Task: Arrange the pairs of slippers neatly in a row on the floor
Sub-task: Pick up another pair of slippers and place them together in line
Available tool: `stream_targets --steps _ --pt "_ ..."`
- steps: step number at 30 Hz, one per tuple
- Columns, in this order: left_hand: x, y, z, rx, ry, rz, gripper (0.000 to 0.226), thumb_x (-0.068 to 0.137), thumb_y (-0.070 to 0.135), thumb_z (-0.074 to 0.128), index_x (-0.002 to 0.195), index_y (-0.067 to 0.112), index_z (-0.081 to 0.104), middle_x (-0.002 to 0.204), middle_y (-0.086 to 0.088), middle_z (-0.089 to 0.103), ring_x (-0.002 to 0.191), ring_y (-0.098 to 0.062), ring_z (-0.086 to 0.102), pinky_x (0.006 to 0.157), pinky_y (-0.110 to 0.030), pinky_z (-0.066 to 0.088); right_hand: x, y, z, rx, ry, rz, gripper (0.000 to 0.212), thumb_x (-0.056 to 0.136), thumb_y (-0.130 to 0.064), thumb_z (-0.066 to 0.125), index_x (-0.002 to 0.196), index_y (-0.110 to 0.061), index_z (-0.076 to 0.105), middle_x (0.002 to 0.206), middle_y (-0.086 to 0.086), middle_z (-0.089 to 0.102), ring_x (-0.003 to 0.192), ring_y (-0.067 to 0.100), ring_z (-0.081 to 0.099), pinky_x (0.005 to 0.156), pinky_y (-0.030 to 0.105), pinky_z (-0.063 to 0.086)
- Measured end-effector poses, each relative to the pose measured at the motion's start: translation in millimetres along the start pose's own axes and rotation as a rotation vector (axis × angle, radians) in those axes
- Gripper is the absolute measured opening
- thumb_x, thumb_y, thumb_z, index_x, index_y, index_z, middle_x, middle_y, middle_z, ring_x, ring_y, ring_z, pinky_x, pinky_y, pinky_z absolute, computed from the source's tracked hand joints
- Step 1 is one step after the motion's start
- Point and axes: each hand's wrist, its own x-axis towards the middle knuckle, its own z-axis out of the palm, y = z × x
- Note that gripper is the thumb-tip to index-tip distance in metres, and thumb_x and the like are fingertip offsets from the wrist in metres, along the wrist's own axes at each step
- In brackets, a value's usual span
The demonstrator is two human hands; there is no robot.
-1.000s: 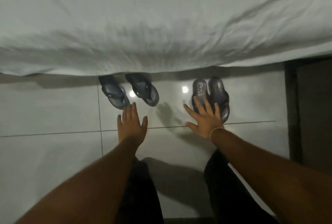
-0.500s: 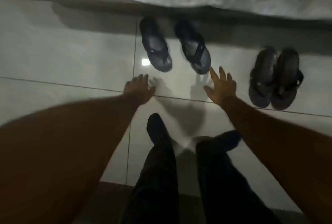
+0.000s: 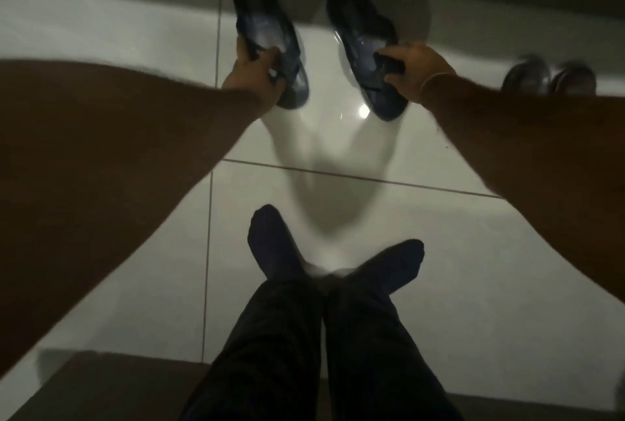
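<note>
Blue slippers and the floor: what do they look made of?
Blue slippers: probably rubber or foam, semi-gloss; the footbeds show dull sheen, though blur leaves it open. Each is gripped by a hand, left and right. Floor: glazed tile, glossy; grout lines and mirror-like lamp glare.

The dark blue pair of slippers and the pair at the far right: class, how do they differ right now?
The dark blue pair lies splayed apart; the far-right pair sits side by side. Each blue slipper is gripped, one by the left hand, one by the right hand; the far-right pair is untouched and partly hidden behind the right forearm. Both rest on the white tiled floor.
</note>
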Motion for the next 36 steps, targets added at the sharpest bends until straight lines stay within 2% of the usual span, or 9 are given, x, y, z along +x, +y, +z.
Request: stream_targets --steps 3,7,12,15,18,24,29,33,36 --pt "-11.3 0.1 9.4 -0.008 0.0 -0.022 0.04 0.099 0.041 0.057 0.139 0.035 0.056 0.177 -0.009 0.012 0.119 -0.046 0.064 0.101 -0.048 0.055 -19.8 12.1 4.1 0.012 0.034 0.106 0.051 0.102 -0.025 0.063 0.152 -0.031 0.054 0.146 0.022 0.055 0.132 0.047 0.056 0.116 0.05 0.046" --pt "-32.2 -6.9 17.8 0.025 -0.017 -0.047 0.036 0.1 0.051 0.049 0.131 0.039 0.064 0.171 -0.004 0.021 0.117 -0.044 0.062 0.101 -0.051 0.055 -49.1 20.9 27.7 0.081 0.054 0.188 0.044 0.103 -0.032 0.062 0.146 -0.03 0.058 0.137 0.019 0.063 0.123 0.044 0.063 0.108 0.049 0.053" --pt "-52.1 -26.9 37.4 -0.004 -0.044 -0.089 0.036 0.102 0.044 0.05 0.132 0.033 0.068 0.155 -0.009 0.038 0.1 -0.034 0.061 0.092 -0.043 0.056 -77.5 2.3 69.7 0.149 0.038 0.21 0.039 0.101 -0.037 0.064 0.14 -0.029 0.065 0.128 0.022 0.064 0.114 0.045 0.066 0.102 0.045 0.055" --pt "-58.5 -34.7 50.2 -0.166 -0.03 -0.171 0.036 0.103 0.039 0.054 0.136 0.027 0.066 0.142 -0.009 0.052 0.109 -0.034 0.063 0.095 -0.041 0.055 -93.8 -18.4 93.9 0.152 0.046 0.178 0.037 0.102 -0.036 0.065 0.138 -0.029 0.066 0.126 0.019 0.066 0.112 0.043 0.068 0.097 0.044 0.056" --pt "-59.4 -37.9 57.6 -0.295 0.013 -0.222 0.032 0.103 0.031 0.059 0.133 0.025 0.068 0.129 -0.006 0.064 0.111 -0.029 0.064 0.089 -0.034 0.051 -102.7 -41.6 110.5 0.161 0.042 0.163 0.036 0.102 -0.036 0.064 0.138 -0.032 0.066 0.127 0.015 0.067 0.112 0.04 0.068 0.095 0.044 0.058" --pt "-57.3 -46.9 62.0 -0.307 0.055 -0.227 0.031 0.1 0.034 0.066 0.131 0.03 0.071 0.125 -0.002 0.07 0.106 -0.025 0.067 0.084 -0.031 0.051 -92.8 -79.7 120.7 0.161 0.007 0.127 0.035 0.105 -0.033 0.062 0.139 -0.029 0.065 0.129 0.015 0.068 0.116 0.04 0.067 0.097 0.044 0.056" --pt "-51.0 -57.1 64.6 -0.343 0.034 -0.207 0.03 0.096 0.037 0.073 0.127 0.035 0.072 0.137 -0.006 0.061 0.114 -0.03 0.066 0.098 -0.039 0.059 -73.5 -101.5 118.1 0.244 0.02 0.163 0.033 0.105 -0.032 0.065 0.137 -0.026 0.068 0.131 0.013 0.071 0.117 0.037 0.068 0.103 0.045 0.057" --pt "-44.9 -60.7 67.0 -0.515 0.032 -0.262 0.021 0.093 0.029 0.079 0.11 0.039 0.074 0.141 -0.004 0.058 0.119 -0.029 0.066 0.104 -0.041 0.059 -59.6 -112.7 120.6 0.333 0.055 0.212 0.031 0.103 -0.03 0.068 0.133 -0.026 0.071 0.131 0.011 0.073 0.118 0.035 0.07 0.104 0.044 0.057" --pt "-41.2 -60.9 66.7 -0.645 0.037 -0.312 0.024 0.089 0.021 0.083 0.109 0.033 0.078 0.14 -0.006 0.061 0.121 -0.029 0.067 0.106 -0.042 0.059 -54.5 -112.3 122.6 0.342 0.072 0.224 0.031 0.102 -0.03 0.069 0.132 -0.026 0.072 0.13 0.01 0.074 0.116 0.034 0.071 0.104 0.043 0.057"
